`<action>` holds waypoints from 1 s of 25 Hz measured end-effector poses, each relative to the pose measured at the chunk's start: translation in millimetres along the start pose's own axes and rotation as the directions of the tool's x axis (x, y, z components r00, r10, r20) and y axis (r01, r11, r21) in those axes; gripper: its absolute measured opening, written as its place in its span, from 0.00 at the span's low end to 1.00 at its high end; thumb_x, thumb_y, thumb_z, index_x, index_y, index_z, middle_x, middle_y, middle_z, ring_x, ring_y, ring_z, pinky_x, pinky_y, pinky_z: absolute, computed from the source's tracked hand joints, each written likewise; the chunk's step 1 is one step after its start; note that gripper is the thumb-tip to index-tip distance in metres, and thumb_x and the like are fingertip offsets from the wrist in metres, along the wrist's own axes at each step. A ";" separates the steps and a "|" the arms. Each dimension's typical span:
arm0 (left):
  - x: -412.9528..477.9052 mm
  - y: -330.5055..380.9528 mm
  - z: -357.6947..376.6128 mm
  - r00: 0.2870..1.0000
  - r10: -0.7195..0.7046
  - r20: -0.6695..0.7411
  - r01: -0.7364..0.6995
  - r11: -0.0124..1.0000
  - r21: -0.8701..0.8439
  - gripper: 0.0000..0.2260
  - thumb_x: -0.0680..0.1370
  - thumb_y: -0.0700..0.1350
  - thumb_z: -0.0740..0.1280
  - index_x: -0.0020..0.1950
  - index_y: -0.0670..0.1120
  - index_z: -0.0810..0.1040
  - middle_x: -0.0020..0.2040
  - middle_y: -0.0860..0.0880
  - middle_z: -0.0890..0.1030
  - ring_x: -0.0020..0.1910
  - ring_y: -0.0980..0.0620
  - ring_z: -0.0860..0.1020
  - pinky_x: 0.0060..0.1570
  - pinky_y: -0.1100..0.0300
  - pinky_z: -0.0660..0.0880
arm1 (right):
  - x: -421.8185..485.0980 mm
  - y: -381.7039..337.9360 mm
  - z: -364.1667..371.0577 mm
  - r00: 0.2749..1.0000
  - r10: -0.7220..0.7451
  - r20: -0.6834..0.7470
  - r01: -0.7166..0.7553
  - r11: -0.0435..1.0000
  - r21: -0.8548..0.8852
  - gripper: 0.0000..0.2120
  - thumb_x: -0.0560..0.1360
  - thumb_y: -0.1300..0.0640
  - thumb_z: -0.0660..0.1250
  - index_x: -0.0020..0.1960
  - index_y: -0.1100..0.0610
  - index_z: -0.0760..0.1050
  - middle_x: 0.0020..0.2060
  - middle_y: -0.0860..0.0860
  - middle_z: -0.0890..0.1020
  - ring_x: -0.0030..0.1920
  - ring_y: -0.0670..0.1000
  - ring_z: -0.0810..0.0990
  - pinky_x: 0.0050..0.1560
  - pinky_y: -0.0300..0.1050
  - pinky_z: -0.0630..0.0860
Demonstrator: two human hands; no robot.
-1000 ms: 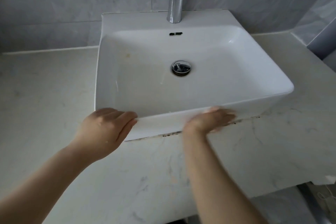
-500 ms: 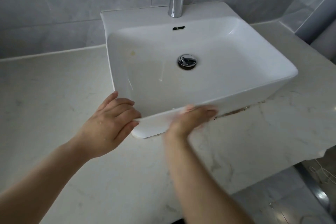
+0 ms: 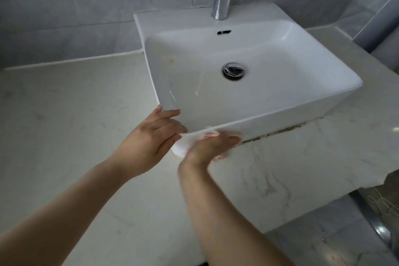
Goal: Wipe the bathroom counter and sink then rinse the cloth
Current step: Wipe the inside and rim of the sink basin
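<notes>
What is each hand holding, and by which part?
Left hand holds nothing: its fingers rest on the near left corner of the white ceramic sink. Right hand, blurred, presses the sink's front wall; a cloth under it cannot be told.

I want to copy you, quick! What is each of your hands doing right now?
Left hand: open, straight fingers touching the sink at its near corner.
Right hand: blurred against the sink's front; cannot tell whether it holds anything.
</notes>
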State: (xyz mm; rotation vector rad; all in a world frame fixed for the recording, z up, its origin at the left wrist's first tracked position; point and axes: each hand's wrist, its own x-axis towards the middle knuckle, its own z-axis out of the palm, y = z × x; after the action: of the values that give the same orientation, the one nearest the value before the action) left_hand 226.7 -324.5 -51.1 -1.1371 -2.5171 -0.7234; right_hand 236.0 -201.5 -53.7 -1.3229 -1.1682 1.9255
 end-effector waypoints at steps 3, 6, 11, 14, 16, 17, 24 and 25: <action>2.2 -1.1 -4.4 0.999 0.009 0.037 -0.008 1.000 -0.009 0.16 0.81 0.49 0.53 0.53 0.43 0.78 0.48 0.48 0.82 0.65 0.50 0.69 0.69 0.52 0.59 | -11.8 11.1 2.5 1.000 0.002 0.001 -0.002 0.998 -0.060 0.23 0.83 0.54 0.45 0.77 0.56 0.47 0.77 0.49 0.50 0.76 0.48 0.47 0.75 0.44 0.43; -2.6 7.3 -7.6 0.998 -0.056 0.031 0.058 0.997 -0.058 0.15 0.79 0.46 0.55 0.56 0.43 0.78 0.53 0.50 0.81 0.67 0.53 0.66 0.67 0.64 0.60 | 10.0 4.8 7.1 0.995 0.095 -0.035 -0.097 0.993 -0.063 0.22 0.83 0.55 0.44 0.77 0.58 0.52 0.76 0.54 0.57 0.75 0.53 0.54 0.74 0.46 0.48; -20.0 31.0 -18.2 0.949 -0.315 -0.013 0.305 0.928 -0.215 0.15 0.78 0.48 0.57 0.60 0.49 0.78 0.59 0.59 0.76 0.66 0.63 0.67 0.61 0.78 0.60 | -12.2 -32.7 -0.5 0.962 0.243 0.124 -0.215 0.955 -0.204 0.20 0.79 0.45 0.50 0.63 0.57 0.67 0.61 0.56 0.76 0.51 0.57 0.76 0.49 0.48 0.76; -3.2 57.0 -30.1 0.818 -0.557 -0.144 0.497 0.810 -0.310 0.10 0.79 0.41 0.62 0.51 0.54 0.79 0.49 0.63 0.79 0.49 0.67 0.75 0.48 0.81 0.64 | -21.7 -71.1 -19.9 0.909 0.273 0.315 -0.268 0.962 -0.061 0.08 0.80 0.54 0.54 0.47 0.55 0.69 0.38 0.52 0.82 0.31 0.51 0.78 0.32 0.36 0.73; 12.7 76.9 -37.9 0.744 -0.654 -0.136 0.531 0.703 -0.472 0.11 0.79 0.42 0.63 0.47 0.59 0.78 0.46 0.66 0.79 0.45 0.68 0.76 0.48 0.75 0.68 | -21.6 -91.7 -29.4 0.848 0.147 0.510 -0.182 0.983 0.020 0.10 0.81 0.55 0.52 0.42 0.54 0.67 0.35 0.52 0.81 0.29 0.42 0.80 0.46 0.43 0.74; 20.3 87.1 -41.0 0.730 -0.678 -0.084 0.512 0.625 -0.589 0.09 0.79 0.45 0.63 0.48 0.60 0.78 0.47 0.65 0.80 0.47 0.66 0.77 0.49 0.69 0.70 | -23.9 -99.9 -30.1 0.792 0.100 0.603 -0.125 0.992 0.001 0.10 0.81 0.54 0.53 0.42 0.52 0.68 0.39 0.55 0.82 0.28 0.40 0.80 0.50 0.45 0.74; 33.0 113.1 -36.3 0.562 -0.825 0.055 0.504 0.290 -0.813 0.05 0.77 0.40 0.65 0.53 0.42 0.74 0.34 0.52 0.81 0.28 0.56 0.77 0.32 0.64 0.74 | -12.9 -116.9 -34.9 0.176 0.366 0.914 0.218 0.891 -0.399 0.28 0.80 0.38 0.44 0.39 0.58 0.70 0.34 0.64 0.73 0.34 0.52 0.72 0.31 0.42 0.61; 27.7 112.3 -38.0 0.512 -0.858 0.033 0.489 0.260 -0.832 0.02 0.78 0.38 0.63 0.48 0.41 0.75 0.29 0.52 0.80 0.25 0.56 0.76 0.29 0.64 0.73 | -2.5 -118.2 -32.8 0.206 0.324 0.923 0.383 0.842 -0.381 0.25 0.81 0.42 0.47 0.47 0.56 0.76 0.38 0.60 0.79 0.41 0.53 0.77 0.36 0.42 0.68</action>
State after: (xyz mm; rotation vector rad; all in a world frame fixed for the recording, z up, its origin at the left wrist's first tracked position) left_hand 296.0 -265.1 29.5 0.2493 -2.1736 -2.1824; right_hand 261.3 -133.8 45.5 0.1073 -2.4947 2.5302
